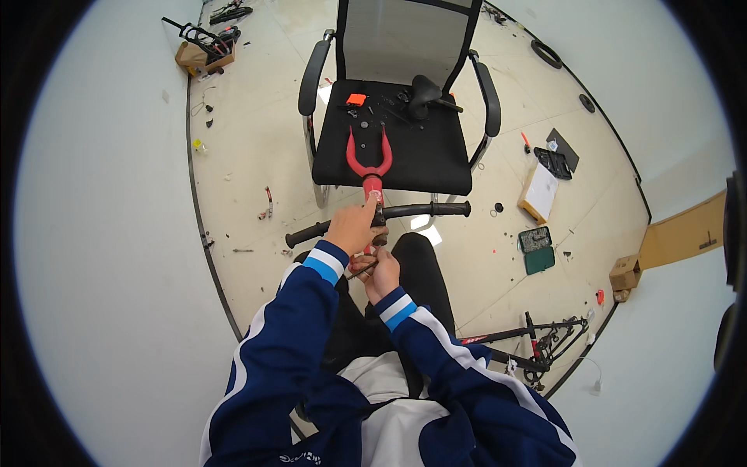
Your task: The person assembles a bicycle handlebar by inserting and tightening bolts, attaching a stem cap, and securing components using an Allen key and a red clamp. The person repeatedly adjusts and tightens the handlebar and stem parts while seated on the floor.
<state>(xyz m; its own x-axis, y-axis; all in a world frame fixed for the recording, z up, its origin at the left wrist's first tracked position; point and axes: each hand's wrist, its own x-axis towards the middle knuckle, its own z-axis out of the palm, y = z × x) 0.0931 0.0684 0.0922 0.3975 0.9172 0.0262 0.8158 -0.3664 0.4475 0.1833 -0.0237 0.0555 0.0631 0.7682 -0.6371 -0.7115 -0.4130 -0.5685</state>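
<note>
A red bicycle fork (368,169) points away from me, its two prongs resting over the black chair seat (334,159). Across it lies a black handlebar (408,210) with ribbed grips at both ends. My left hand (352,228) is closed around the red tube just left of the handlebar's middle, its index finger stretched along the tube. Nearer to me, my right hand (381,275) is closed, pinching a thin dark rod-like tool (362,270) by the near end of the red tube. Fingers partly hide the joint there, and the tool's exact kind is unclear.
On the seat are a black saddle (424,95), an orange piece (356,100) and small parts. To the right lie a green case (538,260), a white-topped box (538,193), a black tool case (552,163) and a bicycle frame (533,342). A cardboard box (191,58) stands far left.
</note>
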